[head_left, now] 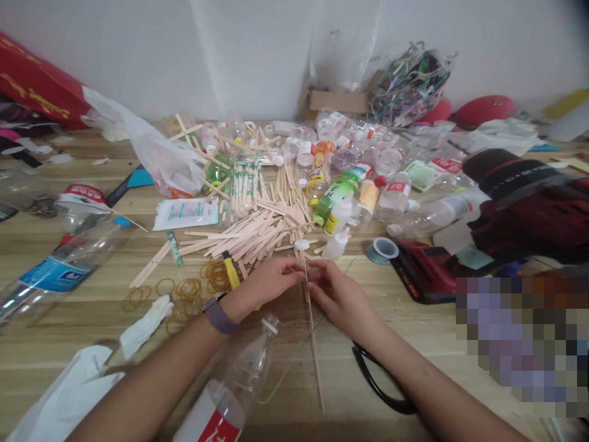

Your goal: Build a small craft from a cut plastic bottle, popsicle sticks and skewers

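Observation:
A long thin wooden stick (pixel 315 350) runs toward me between my two hands, its near end low in the frame. My left hand (pixel 271 279), with a purple-banded watch on the wrist, pinches it near its far part. From the other side, the curled fingers of my right hand (pixel 334 291) close on the same stretch. What lies between the fingertips is partly hidden. A fine dark thread (pixel 317 331) crosses the stick just below the hands. A white cap (pixel 301 244) shows at its far end; whether they touch I cannot tell.
A heap of flat wooden sticks (pixel 257 230) lies beyond my hands, with plastic bottles (pixel 338 193) behind it. Rubber bands (pixel 184 288) and a yellow-handled tool (pixel 230 272) are left. A clear bottle (pixel 243 374) lies near my left forearm; a tape roll (pixel 383 249) sits right.

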The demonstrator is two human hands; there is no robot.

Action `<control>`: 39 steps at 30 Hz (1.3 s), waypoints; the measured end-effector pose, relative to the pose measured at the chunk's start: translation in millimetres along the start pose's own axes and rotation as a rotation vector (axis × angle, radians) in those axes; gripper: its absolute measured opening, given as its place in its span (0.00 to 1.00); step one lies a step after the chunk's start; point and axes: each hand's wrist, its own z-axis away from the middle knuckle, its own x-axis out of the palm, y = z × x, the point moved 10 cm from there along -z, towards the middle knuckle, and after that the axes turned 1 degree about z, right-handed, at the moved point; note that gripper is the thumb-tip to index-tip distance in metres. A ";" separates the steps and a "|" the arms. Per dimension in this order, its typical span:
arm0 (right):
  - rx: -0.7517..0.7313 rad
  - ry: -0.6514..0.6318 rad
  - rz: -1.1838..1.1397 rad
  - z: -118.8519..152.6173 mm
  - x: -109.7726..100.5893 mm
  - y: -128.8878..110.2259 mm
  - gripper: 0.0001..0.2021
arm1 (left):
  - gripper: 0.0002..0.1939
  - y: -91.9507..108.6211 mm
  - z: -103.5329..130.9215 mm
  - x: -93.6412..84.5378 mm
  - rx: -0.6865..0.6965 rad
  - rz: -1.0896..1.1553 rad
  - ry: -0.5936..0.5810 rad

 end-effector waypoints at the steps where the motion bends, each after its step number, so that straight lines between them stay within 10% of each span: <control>1: 0.007 -0.002 -0.023 0.1 1.0 0.8 0.14 | 0.16 0.0 1.3 0.1 -0.017 0.026 -0.003; 14: 0.083 0.027 -0.344 2.5 5.8 8.3 0.25 | 0.15 5.5 6.8 4.3 -0.023 0.128 -0.013; 39: 0.249 -0.110 -0.707 12.9 24.2 8.0 0.30 | 0.10 51.8 32.8 13.3 0.178 -0.768 0.076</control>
